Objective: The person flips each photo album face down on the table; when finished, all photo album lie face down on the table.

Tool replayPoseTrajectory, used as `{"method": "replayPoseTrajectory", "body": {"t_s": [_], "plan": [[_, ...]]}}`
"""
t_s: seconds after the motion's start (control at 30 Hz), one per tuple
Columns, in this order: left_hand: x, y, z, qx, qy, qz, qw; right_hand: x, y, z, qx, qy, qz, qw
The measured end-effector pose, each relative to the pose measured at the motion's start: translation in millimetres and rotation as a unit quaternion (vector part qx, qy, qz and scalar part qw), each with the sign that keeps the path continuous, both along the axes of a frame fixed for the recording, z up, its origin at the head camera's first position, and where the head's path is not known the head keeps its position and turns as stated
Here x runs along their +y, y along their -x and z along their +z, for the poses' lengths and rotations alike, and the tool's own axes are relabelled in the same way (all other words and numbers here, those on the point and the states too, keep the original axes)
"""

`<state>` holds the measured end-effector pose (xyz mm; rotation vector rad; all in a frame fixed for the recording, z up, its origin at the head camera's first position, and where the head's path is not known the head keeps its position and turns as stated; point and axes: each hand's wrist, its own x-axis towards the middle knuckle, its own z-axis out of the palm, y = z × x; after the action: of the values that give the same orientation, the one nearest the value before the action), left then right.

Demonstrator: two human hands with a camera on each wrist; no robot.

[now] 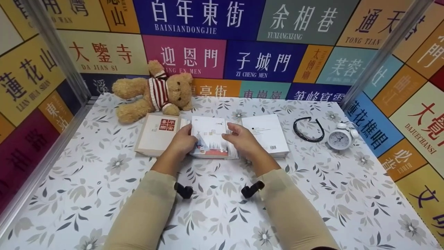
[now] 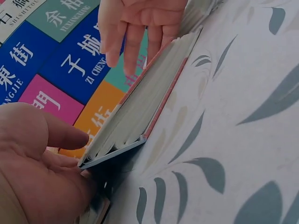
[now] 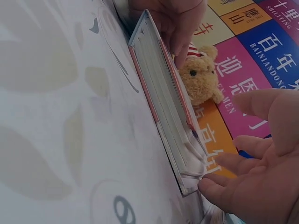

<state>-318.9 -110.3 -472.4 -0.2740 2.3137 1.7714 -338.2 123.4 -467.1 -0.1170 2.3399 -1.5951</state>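
Observation:
A thick hardcover book [image 1: 210, 133] with a white cover, blue and red pictures along its lower part, lies in the middle of the table. My left hand [image 1: 183, 141] holds its left side, thumb at the cover's edge and fingers beside the spine, as the left wrist view shows. At the opposite side is my right hand [image 1: 244, 140], its fingers spread and extended, fingertips right by the book's corner in the right wrist view. A beige book [image 1: 159, 137] with a red square stamp lies left of the left hand. Right of the right hand sits another white book [image 1: 266, 133].
A teddy bear [image 1: 159, 90] in a striped shirt lies on its side behind the books. To the right are a black headband [image 1: 308, 130] and a white alarm clock [image 1: 340, 139]. Patterned panels with lettering stand around the flowered tabletop [image 1: 222, 215].

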Motion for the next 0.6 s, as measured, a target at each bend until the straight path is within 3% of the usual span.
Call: {"method": "replayPoseTrajectory", "body": {"t_s": [0.4, 0.5, 0.6], "plan": [[-1, 2.3, 3.8, 0.005, -0.018, 0.014, 0.9997, -5, -6.0, -1.1, 0.004, -0.026, 0.042, 0.999], [2, 2.0, 9.1, 0.020, -0.057, 0.024, 0.9979, -7, -7.9, 2.3, 0.006, -0.030, 0.042, 0.999], [6, -0.6, 17.1, 0.027, -0.140, 0.034, 0.9892, -10, -11.5, 8.3, 0.006, -0.033, 0.043, 0.999]]}}
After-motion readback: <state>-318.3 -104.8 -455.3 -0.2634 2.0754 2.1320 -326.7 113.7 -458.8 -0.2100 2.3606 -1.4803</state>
